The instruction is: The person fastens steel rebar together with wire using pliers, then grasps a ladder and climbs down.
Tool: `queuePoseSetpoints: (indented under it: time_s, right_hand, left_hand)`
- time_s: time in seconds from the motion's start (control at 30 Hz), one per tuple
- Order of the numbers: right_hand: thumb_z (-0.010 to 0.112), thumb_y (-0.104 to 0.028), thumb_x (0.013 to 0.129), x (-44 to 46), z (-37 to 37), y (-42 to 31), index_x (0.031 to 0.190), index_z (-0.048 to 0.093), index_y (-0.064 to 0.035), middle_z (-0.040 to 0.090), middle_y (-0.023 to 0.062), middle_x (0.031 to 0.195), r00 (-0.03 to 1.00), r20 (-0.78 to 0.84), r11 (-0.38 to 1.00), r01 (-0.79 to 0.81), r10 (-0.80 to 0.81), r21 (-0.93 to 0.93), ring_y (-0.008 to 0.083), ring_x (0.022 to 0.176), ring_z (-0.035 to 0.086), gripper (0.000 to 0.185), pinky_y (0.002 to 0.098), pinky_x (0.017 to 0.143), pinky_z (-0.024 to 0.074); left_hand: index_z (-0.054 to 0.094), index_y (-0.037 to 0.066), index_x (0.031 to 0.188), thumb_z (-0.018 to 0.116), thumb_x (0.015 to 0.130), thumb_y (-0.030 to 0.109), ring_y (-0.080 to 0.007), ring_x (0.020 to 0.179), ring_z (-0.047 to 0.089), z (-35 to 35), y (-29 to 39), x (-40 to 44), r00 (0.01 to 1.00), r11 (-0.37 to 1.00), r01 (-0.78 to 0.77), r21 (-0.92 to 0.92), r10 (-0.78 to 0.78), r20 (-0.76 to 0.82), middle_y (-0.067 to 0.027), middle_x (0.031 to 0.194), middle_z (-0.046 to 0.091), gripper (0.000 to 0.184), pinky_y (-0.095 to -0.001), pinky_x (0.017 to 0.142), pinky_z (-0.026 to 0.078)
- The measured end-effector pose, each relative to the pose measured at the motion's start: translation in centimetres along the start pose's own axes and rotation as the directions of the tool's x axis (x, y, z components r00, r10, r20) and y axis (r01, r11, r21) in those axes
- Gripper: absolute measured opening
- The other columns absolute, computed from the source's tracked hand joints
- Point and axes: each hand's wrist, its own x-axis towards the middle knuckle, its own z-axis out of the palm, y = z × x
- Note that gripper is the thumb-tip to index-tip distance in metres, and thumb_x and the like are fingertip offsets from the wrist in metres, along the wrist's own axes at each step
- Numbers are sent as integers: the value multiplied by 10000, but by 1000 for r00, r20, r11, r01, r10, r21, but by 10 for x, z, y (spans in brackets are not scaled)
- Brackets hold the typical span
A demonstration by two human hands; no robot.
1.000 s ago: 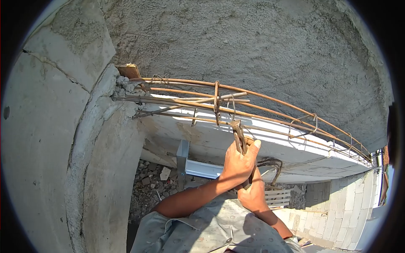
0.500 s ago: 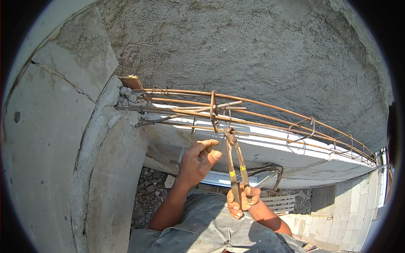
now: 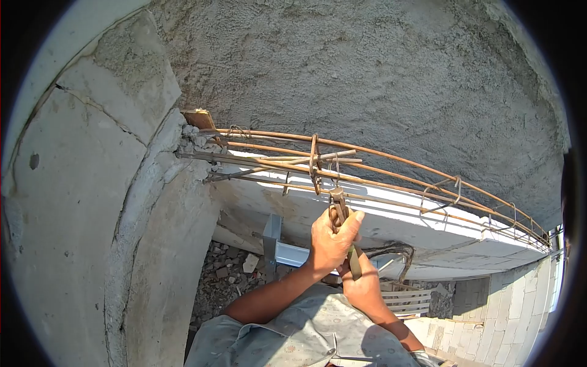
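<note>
My left hand (image 3: 331,243) is closed around the upper part of the metal pincers (image 3: 337,200), just below their head. Lower down, my right hand (image 3: 362,284) grips the handles, which show a bit of yellow-green marking. The head of the pincers is at the lowest bar of the rusty rebar cage (image 3: 379,177), right of an upright stirrup (image 3: 314,164). A thin tie wire (image 3: 337,168) runs up from the head across the bars. My fingers partly hide the jaws and handles.
Behind the cage rises a rough grey wall (image 3: 367,73). White blocks (image 3: 440,221) lie beneath the bars. A cracked concrete surface (image 3: 79,183) fills the left side. Below are rubble (image 3: 226,275), a metal profile (image 3: 291,254), a bundle of dark wire (image 3: 400,248) and a slatted pallet (image 3: 406,301).
My left hand was open beside the pincers half a second ago and has moved right to close around them. The handles, apart then, are now together.
</note>
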Motion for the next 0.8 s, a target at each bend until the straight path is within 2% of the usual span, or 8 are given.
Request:
queuePoseSetpoints:
  time_s: [0.07,0.13,0.37,0.47,0.57,0.67,0.73,0.8]
  right_hand:
    - [644,-209,968,10,-21,17,1193,585,85,667,143,949,830,551,875,-327,86,356,257,805,659,375,416,711,530]
    - [619,-257,989,14,-9,41,1211,598,55,660,129,952,484,724,51,-814,-492,579,259,812,652,383,423,712,521]
    - [771,-214,879,-7,-2,5,1287,484,46,675,157,1075,977,152,956,101,-147,277,250,962,676,562,326,858,529]
    - [711,-163,911,-3,-2,-4,1294,506,50,653,177,1043,983,110,989,146,-149,27,233,882,650,485,362,801,517]
    - [627,-167,964,2,-23,24,1229,572,95,648,186,1025,778,626,494,-523,-56,695,275,838,642,376,412,768,525]
    - [598,-228,992,5,-2,32,1224,578,107,657,188,970,614,675,-10,-743,-408,670,302,821,664,409,438,765,548]
    - [712,-315,935,7,-11,27,1248,563,83,667,194,1041,678,735,441,-663,11,605,339,988,676,527,452,827,553]
    - [840,-362,811,-3,-13,-1,1316,509,64,670,220,1074,952,303,998,22,-40,63,354,985,677,739,424,842,546]
  left_hand:
    - [571,-26,1158,713,937,389,-211,840,716,-17,-11,4,981,961,40,-272,14,192,-152,947,712,492,-313,743,586]
    - [550,-21,1196,637,959,478,-271,919,706,-18,-5,5,917,777,189,-600,79,390,-174,954,692,559,-398,839,582]
    - [503,74,769,658,978,382,-96,489,477,3,-12,5,999,989,2,-150,6,54,-7,593,499,403,-262,462,406]
    - [565,30,891,642,983,421,-130,576,592,15,-12,5,998,996,-68,-51,68,-2,-52,688,607,409,-255,534,472]
    - [601,-12,1094,666,954,464,-217,968,688,-3,-6,6,983,950,37,-311,22,185,-131,1002,697,500,-359,822,546]
    - [541,-5,1000,559,1020,388,-263,850,635,-19,-17,14,836,746,336,-575,44,546,-144,827,602,393,-449,816,534]
    - [521,21,908,558,1031,361,-214,731,590,-16,-4,10,902,796,320,-513,-89,423,-96,753,535,364,-388,689,528]
    - [521,27,888,553,1037,354,-202,712,598,-8,-3,4,954,873,241,-423,-134,267,-92,748,545,361,-347,645,519]
